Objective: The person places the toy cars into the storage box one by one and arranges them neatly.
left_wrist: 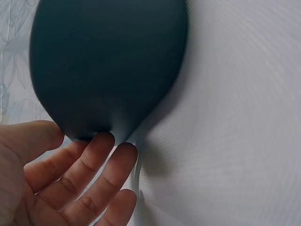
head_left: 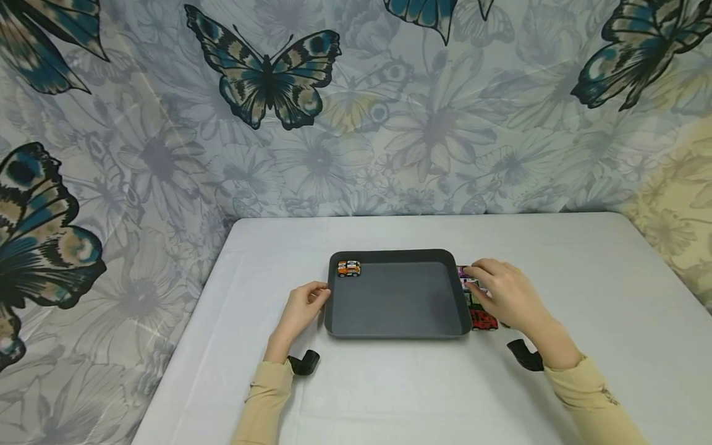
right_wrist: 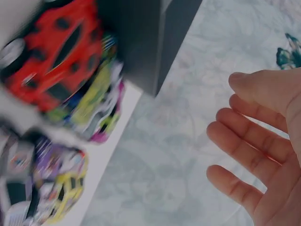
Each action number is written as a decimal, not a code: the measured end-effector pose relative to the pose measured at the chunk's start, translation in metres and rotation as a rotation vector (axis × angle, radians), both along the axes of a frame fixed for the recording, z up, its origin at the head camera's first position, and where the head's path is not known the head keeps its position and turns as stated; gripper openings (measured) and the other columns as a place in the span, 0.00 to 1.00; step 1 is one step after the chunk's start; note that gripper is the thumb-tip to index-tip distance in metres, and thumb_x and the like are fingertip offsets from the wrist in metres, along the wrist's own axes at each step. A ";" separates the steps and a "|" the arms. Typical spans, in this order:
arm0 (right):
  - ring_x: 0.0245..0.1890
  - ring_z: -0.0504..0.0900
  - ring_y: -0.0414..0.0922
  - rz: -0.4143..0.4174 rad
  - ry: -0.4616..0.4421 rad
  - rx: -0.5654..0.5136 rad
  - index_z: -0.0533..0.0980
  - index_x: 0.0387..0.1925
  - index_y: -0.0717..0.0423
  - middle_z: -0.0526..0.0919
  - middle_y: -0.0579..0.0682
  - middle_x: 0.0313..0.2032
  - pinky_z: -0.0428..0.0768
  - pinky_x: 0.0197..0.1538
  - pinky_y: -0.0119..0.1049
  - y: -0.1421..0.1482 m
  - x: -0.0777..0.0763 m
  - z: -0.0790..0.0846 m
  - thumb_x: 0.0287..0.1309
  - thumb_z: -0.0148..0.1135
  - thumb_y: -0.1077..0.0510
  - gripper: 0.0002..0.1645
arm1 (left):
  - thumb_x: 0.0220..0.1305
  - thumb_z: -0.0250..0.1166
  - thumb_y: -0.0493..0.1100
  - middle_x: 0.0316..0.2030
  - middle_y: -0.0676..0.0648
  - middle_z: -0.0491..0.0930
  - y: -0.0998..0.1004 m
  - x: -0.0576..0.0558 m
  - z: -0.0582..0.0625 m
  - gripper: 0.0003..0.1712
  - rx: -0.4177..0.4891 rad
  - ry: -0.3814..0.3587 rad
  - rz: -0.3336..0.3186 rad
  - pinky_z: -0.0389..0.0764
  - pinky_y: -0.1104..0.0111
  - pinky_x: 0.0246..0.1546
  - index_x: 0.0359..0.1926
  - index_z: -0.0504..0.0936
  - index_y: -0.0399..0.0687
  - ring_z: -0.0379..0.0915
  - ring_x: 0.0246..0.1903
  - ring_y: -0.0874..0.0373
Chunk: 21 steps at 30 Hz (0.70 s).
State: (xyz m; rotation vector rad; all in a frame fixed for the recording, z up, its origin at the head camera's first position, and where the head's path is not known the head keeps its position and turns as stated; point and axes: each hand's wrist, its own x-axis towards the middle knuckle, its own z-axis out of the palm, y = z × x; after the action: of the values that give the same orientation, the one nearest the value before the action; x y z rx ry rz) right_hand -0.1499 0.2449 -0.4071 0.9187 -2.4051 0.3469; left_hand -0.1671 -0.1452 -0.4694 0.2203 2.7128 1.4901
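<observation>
A dark grey tray (head_left: 397, 303) lies on the white table, with a small orange toy car (head_left: 348, 268) in its far left corner. At the tray's left rim, my left hand (head_left: 297, 312) holds the edge between thumb and fingers. My right hand (head_left: 514, 298) is above several toy cars beside the tray's right side, its fingers relaxed and holding nothing. Closest to me among them is a red toy car (right_wrist: 56, 56) with black spots. Purple and yellow toy cars (right_wrist: 56, 165) show behind it in the right wrist view; the hand partly hides the group in the head view.
The white table (head_left: 389, 389) extends around the tray on all sides. Behind it hangs a grey floral cloth (head_left: 356, 161) printed with large butterflies. A black wrist camera (head_left: 304, 363) sits at the left sleeve and another black camera (head_left: 525, 355) at the right.
</observation>
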 end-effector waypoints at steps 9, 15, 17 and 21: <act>0.27 0.78 0.52 -0.009 -0.030 0.008 0.79 0.35 0.67 0.79 0.57 0.33 0.76 0.30 0.48 0.037 0.013 -0.010 0.68 0.30 0.38 0.41 | 0.65 0.59 0.42 0.32 0.45 0.81 0.001 0.000 0.001 0.16 0.009 0.000 -0.003 0.76 0.69 0.26 0.48 0.79 0.35 0.76 0.25 0.59; 0.25 0.78 0.50 -0.023 -0.054 0.024 0.80 0.35 0.64 0.79 0.55 0.32 0.76 0.28 0.46 0.057 0.024 -0.021 0.69 0.40 0.42 0.32 | 0.65 0.59 0.42 0.32 0.44 0.80 0.000 0.000 0.003 0.16 0.018 0.001 -0.007 0.76 0.68 0.27 0.49 0.78 0.35 0.77 0.26 0.58; 0.25 0.78 0.49 -0.027 -0.064 0.024 0.80 0.35 0.64 0.79 0.54 0.31 0.76 0.27 0.45 0.061 0.027 -0.024 0.65 0.51 0.49 0.22 | 0.65 0.59 0.42 0.32 0.44 0.81 0.000 0.001 0.004 0.16 0.018 0.002 -0.006 0.76 0.68 0.27 0.49 0.78 0.34 0.77 0.26 0.58; 0.25 0.78 0.49 -0.050 -0.087 0.032 0.79 0.36 0.65 0.79 0.55 0.32 0.76 0.28 0.45 0.068 0.032 -0.029 0.54 0.60 0.60 0.11 | 0.65 0.59 0.42 0.33 0.44 0.81 0.000 0.001 0.003 0.17 0.017 0.001 -0.011 0.76 0.68 0.27 0.49 0.78 0.34 0.77 0.26 0.58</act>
State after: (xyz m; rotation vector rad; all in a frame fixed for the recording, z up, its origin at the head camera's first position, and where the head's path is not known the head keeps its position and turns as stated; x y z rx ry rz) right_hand -0.1174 0.3133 -0.4361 0.8722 -2.5151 0.3375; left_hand -0.1660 -0.1457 -0.4668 0.2361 2.6960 1.5115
